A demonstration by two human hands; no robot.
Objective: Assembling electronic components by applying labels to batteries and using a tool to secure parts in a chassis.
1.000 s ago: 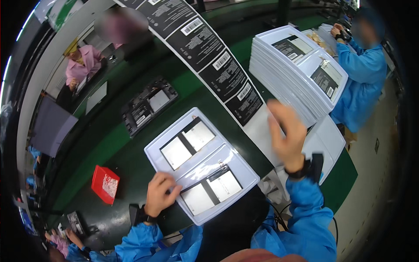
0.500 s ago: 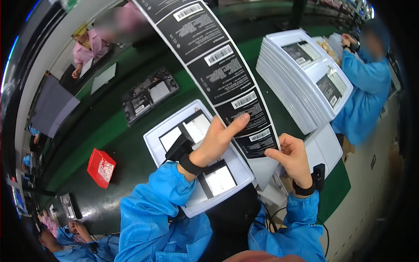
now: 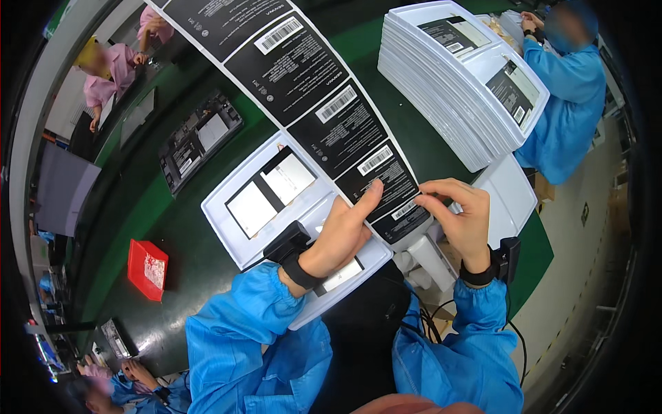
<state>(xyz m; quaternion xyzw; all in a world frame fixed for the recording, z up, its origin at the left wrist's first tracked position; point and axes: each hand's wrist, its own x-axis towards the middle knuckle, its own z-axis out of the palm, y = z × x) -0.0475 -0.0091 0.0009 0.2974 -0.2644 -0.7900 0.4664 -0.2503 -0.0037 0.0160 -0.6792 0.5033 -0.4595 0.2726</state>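
A long strip of black labels (image 3: 336, 112) with white barcodes slopes from the upper left down to my hands. My left hand (image 3: 343, 238) grips the strip near its lower end, thumb on the printed face and fingers behind. Thumb and forefinger of my right hand (image 3: 463, 217) pinch at the strip's right edge, by the last label. Beneath the strip lies a white plastic tray (image 3: 219, 215) holding flat battery packs (image 3: 289, 176) with white faces and black borders. My left hand hides part of the tray.
A tall stack of white trays (image 3: 441, 103) stands at the right, battery packs in the top one. On the green table (image 3: 207, 276) are a red bin (image 3: 147, 269) of small white bits and an opened laptop base (image 3: 200, 141). Co-workers sit around; one in blue (image 3: 569, 96) is beyond the stack.
My right thumb and forefinger have moved from the strip's lower corner up to its right edge. The left hand keeps its hold. The surroundings have shifted leftward in view.
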